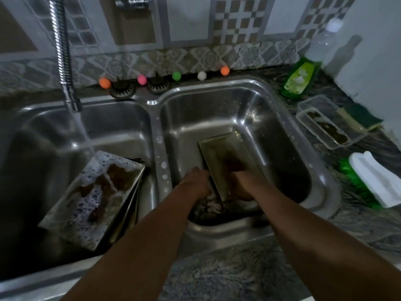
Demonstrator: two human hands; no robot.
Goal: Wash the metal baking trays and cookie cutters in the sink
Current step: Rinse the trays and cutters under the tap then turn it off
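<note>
While the left hand [196,183] grips the near edge of the metal baking tray [225,157], the right hand [240,184] curls its fingers inside it.

Home kitchen: double steel sink [217,101], tiled wall [191,25], dish soap [300,78].

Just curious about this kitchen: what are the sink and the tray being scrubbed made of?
The sink looks like stainless steel: grey, glossy, with bright highlights. The tray held by the left hand and right hand appears to be thin metal, duller and brown-stained.
</note>
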